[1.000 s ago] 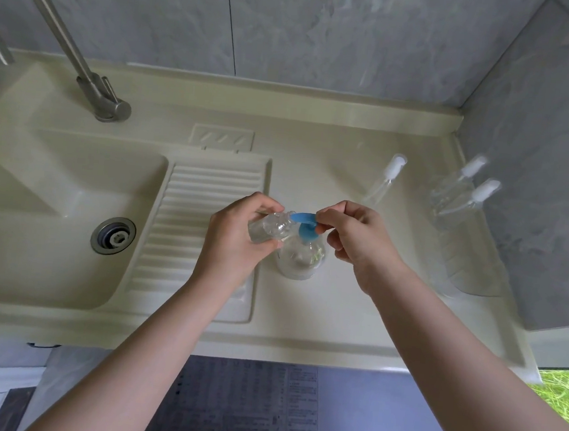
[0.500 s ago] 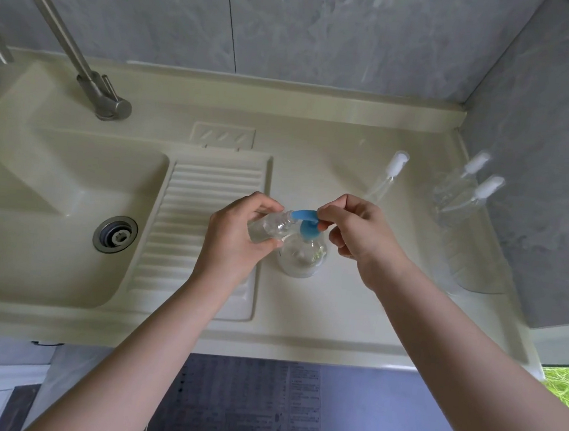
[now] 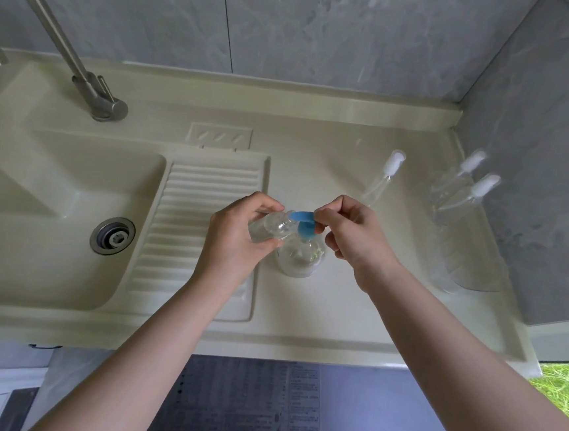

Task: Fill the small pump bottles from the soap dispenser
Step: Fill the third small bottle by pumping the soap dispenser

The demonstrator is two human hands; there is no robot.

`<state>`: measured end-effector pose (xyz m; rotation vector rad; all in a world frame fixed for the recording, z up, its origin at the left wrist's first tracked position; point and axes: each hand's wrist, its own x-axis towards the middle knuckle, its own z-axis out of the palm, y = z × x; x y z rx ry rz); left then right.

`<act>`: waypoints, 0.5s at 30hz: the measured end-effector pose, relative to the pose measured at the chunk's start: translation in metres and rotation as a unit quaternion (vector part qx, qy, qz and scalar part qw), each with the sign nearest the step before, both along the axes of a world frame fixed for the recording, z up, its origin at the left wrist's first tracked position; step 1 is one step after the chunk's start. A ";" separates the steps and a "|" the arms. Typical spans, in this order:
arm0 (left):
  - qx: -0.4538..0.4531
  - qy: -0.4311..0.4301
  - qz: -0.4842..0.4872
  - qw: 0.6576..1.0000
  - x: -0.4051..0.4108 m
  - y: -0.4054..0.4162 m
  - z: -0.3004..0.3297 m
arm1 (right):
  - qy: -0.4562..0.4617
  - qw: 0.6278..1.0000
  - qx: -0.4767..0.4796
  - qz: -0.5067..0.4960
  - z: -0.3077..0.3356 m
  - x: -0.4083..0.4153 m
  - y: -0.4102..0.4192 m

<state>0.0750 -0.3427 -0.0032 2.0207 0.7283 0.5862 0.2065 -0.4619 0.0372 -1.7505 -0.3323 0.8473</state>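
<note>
At the centre of the frame, the left hand [image 3: 236, 238] grips a small clear bottle [image 3: 268, 227], its fingers curled round the body and the bottle tilted so that its open neck points right, up against the blue pump head [image 3: 305, 222] of the soap dispenser [image 3: 300, 256]. The dispenser stands upright on the cream counter [image 3: 354, 310], just right of the ribbed drainboard [image 3: 204, 215]. The right hand [image 3: 353, 237] has its fingers curled together, and thumb and forefinger pinch the right end of the blue pump head.

Right of centre, one capped pump bottle [image 3: 384, 179] stands behind the right hand. Two more capped pump bottles [image 3: 457, 192] stand close together at the right edge, against the grey wall. The sink basin [image 3: 35, 214] with its drain [image 3: 112, 235] fills the left of the frame, and a metal tap [image 3: 82, 74] rises at the upper left.
</note>
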 end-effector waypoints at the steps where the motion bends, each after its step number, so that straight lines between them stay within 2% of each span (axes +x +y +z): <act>1: 0.005 0.002 -0.002 1.000 0.000 0.000 0.000 | -0.001 1.000 -0.001 0.002 -0.001 -0.001 0.000; 15: 0.007 0.002 -0.002 1.000 0.000 0.000 -0.003 | 0.011 1.000 0.000 0.001 -0.001 0.000 0.001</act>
